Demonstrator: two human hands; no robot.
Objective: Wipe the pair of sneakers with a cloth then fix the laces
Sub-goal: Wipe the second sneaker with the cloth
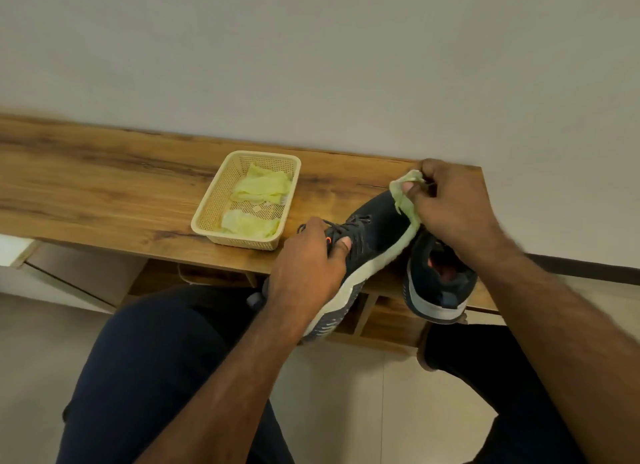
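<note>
The right hand [450, 204] pinches a pale green cloth [405, 200] between thumb and curled fingers, bunched so it can rub the toe of the dark sneaker [374, 235]. The left hand [308, 259] grips that shoe across its laces, tilting it over the counter's [104, 186] front edge to steady it. The second sneaker [440, 280] waits near the front right corner, while a basket [221, 200] of spare cloths sits mid-counter, within reach
</note>
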